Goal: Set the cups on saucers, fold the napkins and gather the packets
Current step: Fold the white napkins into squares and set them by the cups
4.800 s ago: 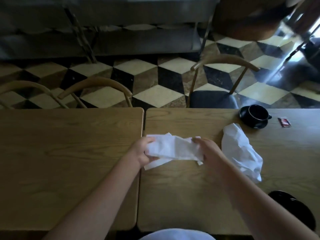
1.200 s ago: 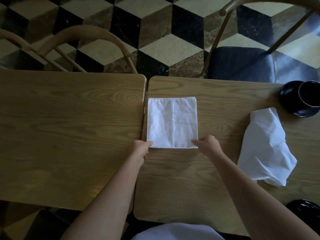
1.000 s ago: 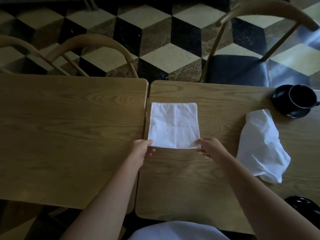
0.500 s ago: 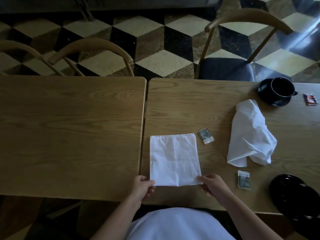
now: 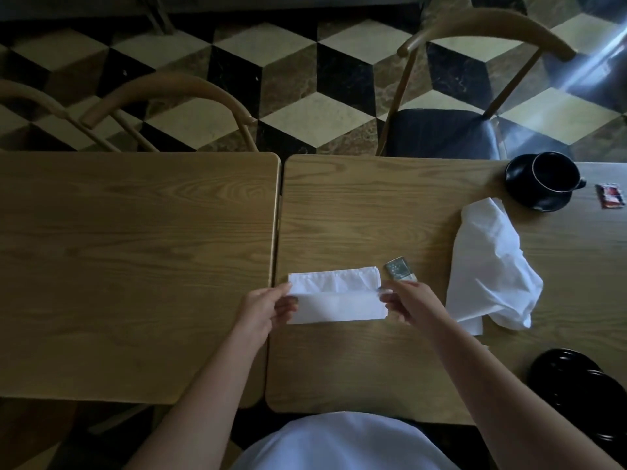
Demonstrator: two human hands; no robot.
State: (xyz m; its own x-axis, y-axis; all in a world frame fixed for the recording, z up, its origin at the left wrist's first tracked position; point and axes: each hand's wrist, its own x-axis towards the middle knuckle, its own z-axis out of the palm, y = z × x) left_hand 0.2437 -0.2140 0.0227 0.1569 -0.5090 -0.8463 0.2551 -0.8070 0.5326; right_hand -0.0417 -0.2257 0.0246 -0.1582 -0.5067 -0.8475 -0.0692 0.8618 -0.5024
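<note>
Half a second ago the white napkin (image 5: 334, 298) lay as a flat square; its near edge has since been lifted and carried over toward the far edge, so it reads as a half-height strip.

Left of that napkin stands a bare wooden desk (image 5: 135, 266), butted against the right desk (image 5: 356, 215) on which the napkin rests, close to the seam. The left hand (image 5: 266, 305) pinches the napkin's left end, and the right hand (image 5: 407, 300) pinches its right end. Just beyond the right hand, touching the napkin's far right corner or nearly so, lies a small grey packet (image 5: 398, 269). Further right sits a crumpled napkin (image 5: 492, 266), then a black cup (image 5: 553, 171) on its saucer (image 5: 519, 184), a red packet (image 5: 610, 195), and stacked black saucers (image 5: 583, 391) nearer the person.
</note>
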